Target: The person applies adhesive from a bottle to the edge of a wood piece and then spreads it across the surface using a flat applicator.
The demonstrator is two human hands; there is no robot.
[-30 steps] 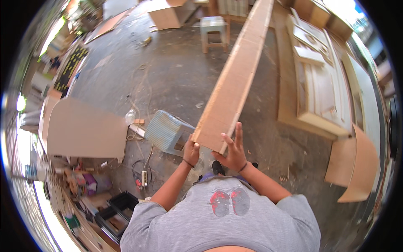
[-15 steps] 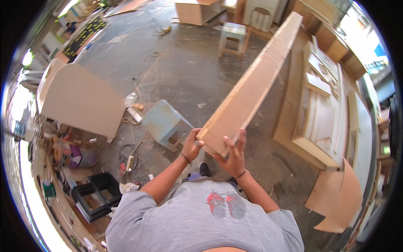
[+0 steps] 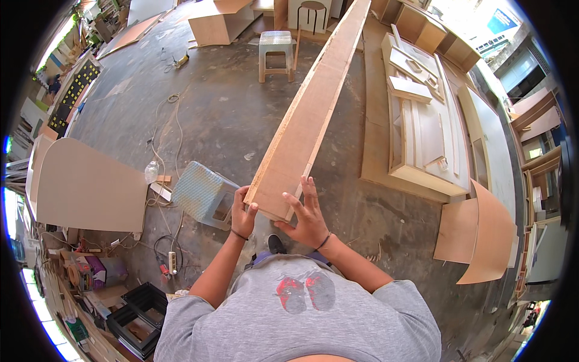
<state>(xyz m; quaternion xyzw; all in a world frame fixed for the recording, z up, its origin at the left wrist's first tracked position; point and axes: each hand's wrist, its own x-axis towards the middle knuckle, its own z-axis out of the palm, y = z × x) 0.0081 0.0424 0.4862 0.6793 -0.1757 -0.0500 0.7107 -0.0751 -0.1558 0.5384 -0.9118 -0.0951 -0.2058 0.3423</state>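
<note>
A long, thick wooden board (image 3: 307, 114) slants away from me toward the upper right, its left edge rough and pale. At its near left corner, my left hand (image 3: 243, 216) is closed around the edge, thumb on top and the other fingers mostly hidden. My right hand (image 3: 309, 214) grips the near right corner more loosely. Its index finger lies on the top face, the other fingers reach up along the right edge, and the thumb is by the near end. Whatever supports the far end cannot be made out.
A blue-topped plastic stool (image 3: 202, 192) stands left of my left hand; another stool (image 3: 276, 51) is farther off. Cables (image 3: 179, 136) trail over the floor. A large rounded panel (image 3: 90, 187) is at left. Wooden cabinetry (image 3: 422, 130) and curved sheets (image 3: 482, 235) lie at right.
My view has turned right, so the surroundings sit farther left in the picture. Both hands keep their hold on the board, which now points more nearly straight ahead in view.
</note>
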